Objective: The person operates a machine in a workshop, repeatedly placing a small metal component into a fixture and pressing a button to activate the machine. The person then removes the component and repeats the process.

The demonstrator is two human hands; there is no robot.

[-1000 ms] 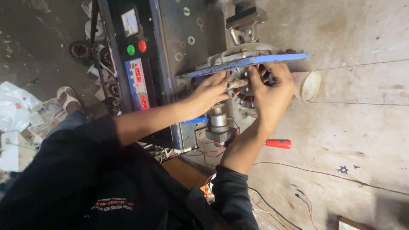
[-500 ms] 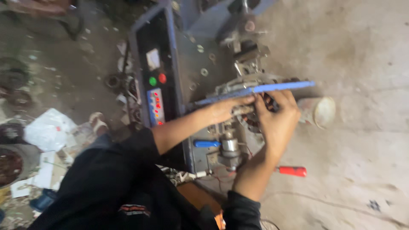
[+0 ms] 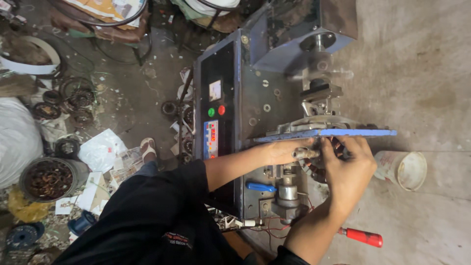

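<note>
Your head has moved since half a second ago, so now you see more of the floor on the left and more of the top of the machine [image 3: 245, 98]. Your two hands have stayed in the same spot, under the long blue bar [image 3: 326, 133]. The red-handled screwdriver [image 3: 362, 237] still lies on the floor by your right arm, and the white cup [image 3: 405, 170] still lies on its side next to your right hand.

Your left hand [image 3: 284, 151] is curled, with its fingers closed around a small metal shaft [image 3: 305, 153]. Your right hand [image 3: 349, 172] is bent over a round part with wire coils [image 3: 338, 147], and its fingers press on it. I cannot tell how tight the hold is.

The round part with wire coils sits on the machine, just below the blue bar and between your hands. It looks dark, with brown wire loops around its edge. Most of it hides behind your right hand.

The machine has a black front panel [image 3: 216, 118] with a green button [image 3: 211, 112] and a red button [image 3: 222, 110].
</note>
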